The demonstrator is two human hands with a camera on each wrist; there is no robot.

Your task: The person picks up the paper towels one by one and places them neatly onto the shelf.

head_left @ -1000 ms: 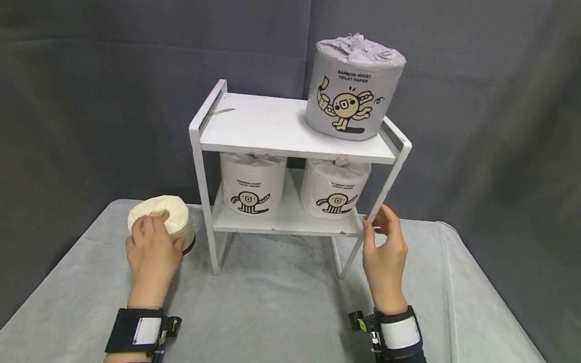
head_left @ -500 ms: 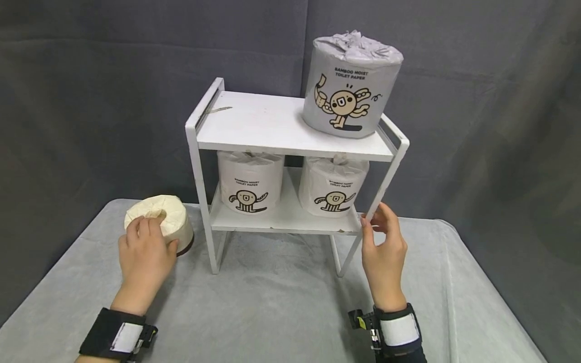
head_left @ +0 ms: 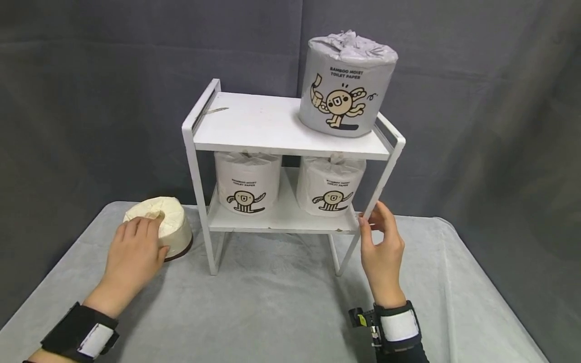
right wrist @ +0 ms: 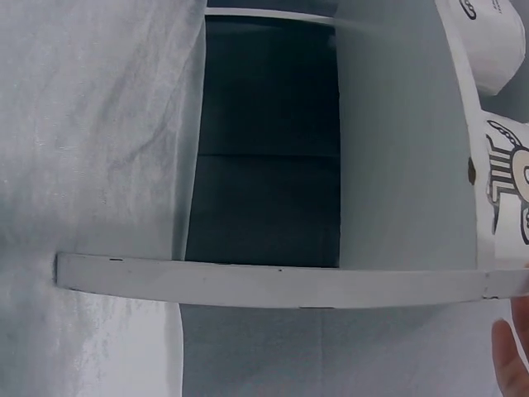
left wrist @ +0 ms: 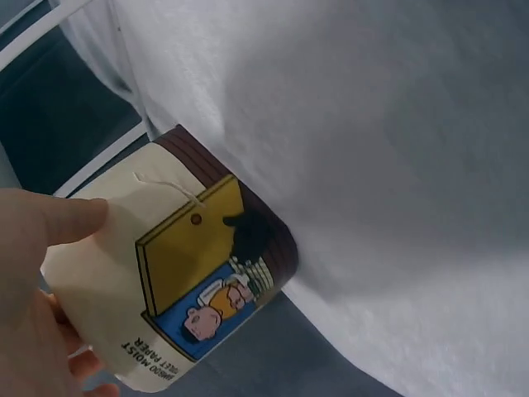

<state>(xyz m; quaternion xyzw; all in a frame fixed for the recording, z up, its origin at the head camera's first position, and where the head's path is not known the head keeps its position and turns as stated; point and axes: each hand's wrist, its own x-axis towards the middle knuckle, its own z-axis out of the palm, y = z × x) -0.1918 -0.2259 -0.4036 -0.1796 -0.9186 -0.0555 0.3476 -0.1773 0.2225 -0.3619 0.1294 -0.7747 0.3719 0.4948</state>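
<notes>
My left hand (head_left: 131, 254) holds a cream toilet paper roll (head_left: 176, 233), its fingers over the top near the centre hole and the thumb on the near side. In the left wrist view the roll shows a dark brown band (left wrist: 277, 236) and a cartoon print with a yellow door. It sits on the table left of a white two-tier shelf (head_left: 254, 121). My right hand (head_left: 383, 252) pinches the shelf's front right leg (head_left: 375, 196) between thumb and fingers. In the right wrist view only some fingertips (right wrist: 506, 351) show beside the leg.
One wrapped toilet paper roll (head_left: 347, 91) stands on the right of the upper tier. Below it, two wrapped rolls, a left one (head_left: 247, 184) and a right one (head_left: 331, 186), stand on the lower tier. A grey cloth (head_left: 272, 312) covers the table; dark curtains hang behind.
My left wrist has swung outward to the left, its fingers staying on the cream roll, which has shifted slightly. The right hand keeps its hold on the shelf leg.
</notes>
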